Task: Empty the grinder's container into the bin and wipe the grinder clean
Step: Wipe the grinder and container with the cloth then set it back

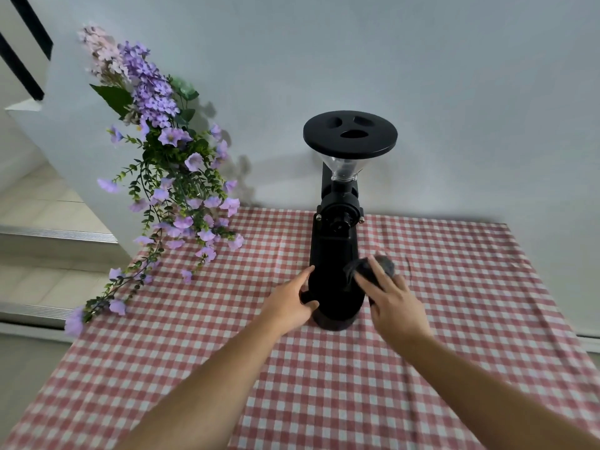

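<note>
A black grinder (337, 241) stands upright on a table covered by a red-and-white checked cloth (324, 384), near the far edge and roughly midway along it, close to the pale wall (422, 76). Its round black lid (350, 134) tops a clear funnel (342, 168), and the dark body widens to a rounded base resting on the cloth. The left hand (289, 306) presses against the left side of the lower body, thumb up along the side and fingers curled round the base, bracing it rather than lifting it. The right hand (394, 305) is at the right side of the same lower part, its fingers closed over a dark grey rag (373, 271) that is bunched up and pushed against the grinder's right flank; the rag sits between the fingertips and the body. Whether the grinder's container is in place I cannot tell, as the hands and dark base hide that part. A spray of purple flowers (168, 164) with green leaves droops over the far left corner of the table, well apart from the grinder. Beyond the left edge, pale steps (48, 235) show.
</note>
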A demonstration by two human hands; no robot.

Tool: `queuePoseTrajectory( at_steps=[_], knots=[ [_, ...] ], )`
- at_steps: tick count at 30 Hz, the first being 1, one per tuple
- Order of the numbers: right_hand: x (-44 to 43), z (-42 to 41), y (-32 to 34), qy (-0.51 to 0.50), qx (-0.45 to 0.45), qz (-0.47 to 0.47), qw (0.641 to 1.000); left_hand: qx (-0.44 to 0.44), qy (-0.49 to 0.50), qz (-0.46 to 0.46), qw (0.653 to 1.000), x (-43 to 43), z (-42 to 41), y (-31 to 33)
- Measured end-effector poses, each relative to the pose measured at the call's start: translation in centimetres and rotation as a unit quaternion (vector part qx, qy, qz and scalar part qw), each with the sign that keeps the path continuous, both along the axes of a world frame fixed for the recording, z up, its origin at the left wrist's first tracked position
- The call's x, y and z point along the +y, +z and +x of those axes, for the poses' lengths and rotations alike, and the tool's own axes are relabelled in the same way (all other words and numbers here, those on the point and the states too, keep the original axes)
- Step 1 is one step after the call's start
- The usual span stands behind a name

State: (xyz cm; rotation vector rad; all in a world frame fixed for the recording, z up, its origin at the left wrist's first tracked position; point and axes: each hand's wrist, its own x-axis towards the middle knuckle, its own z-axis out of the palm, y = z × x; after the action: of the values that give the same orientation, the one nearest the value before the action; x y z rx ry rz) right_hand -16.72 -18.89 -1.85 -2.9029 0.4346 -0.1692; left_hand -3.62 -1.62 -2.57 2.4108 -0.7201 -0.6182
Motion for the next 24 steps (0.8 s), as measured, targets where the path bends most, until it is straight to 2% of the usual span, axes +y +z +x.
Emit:
queuePoseTrajectory(
  at_steps=[2, 7, 11, 14, 16, 18, 20, 21, 24],
  knots=[
    [0.7, -0.6, -1.9, 0.026, 0.092, -0.016, 0.995, 0.000, -0.004, 0.001, 1.000, 0.1, -0.1, -0.1],
    [4.1, -1.9, -3.8, -0.003, 0.128, 0.027, 0.991, 0.000, 0.001, 0.005, 1.000, -0.2, -0.4, -0.4],
    [5.8, -1.8, -3.2, -0.038, 0.060, 0.174, 0.982, -0.002, -0.003, 0.007, 1.000, -0.3, -0.3, -0.4],
    [4.6, -0.8, -0.6, -0.088, 0.022, 0.347, 0.933, -0.006, -0.011, 0.011, 1.000, -0.3, -0.1, -0.4],
    [3.5, -0.3, 0.8, -0.117, -0.019, 0.399, 0.909, -0.010, -0.005, 0.016, 1.000, -0.5, -0.1, -0.5],
    [3.0, 0.1, 1.2, -0.109, -0.094, 0.341, 0.929, -0.007, 0.010, 0.016, 1.000, -0.6, 0.0, -0.5],
    [3.1, 0.4, 0.9, -0.064, -0.121, 0.275, 0.952, -0.008, 0.012, 0.016, 1.000, -0.6, 0.0, -0.5],
    [3.3, 0.6, 0.5, -0.029, -0.096, 0.249, 0.963, -0.005, 0.010, 0.012, 1.000, -0.5, 0.0, -0.4],
    [4.1, 0.2, -1.9, 0.082, 0.056, 0.117, 0.988, 0.019, 0.006, 0.001, 1.000, -0.2, 0.1, -0.3]
  ],
)
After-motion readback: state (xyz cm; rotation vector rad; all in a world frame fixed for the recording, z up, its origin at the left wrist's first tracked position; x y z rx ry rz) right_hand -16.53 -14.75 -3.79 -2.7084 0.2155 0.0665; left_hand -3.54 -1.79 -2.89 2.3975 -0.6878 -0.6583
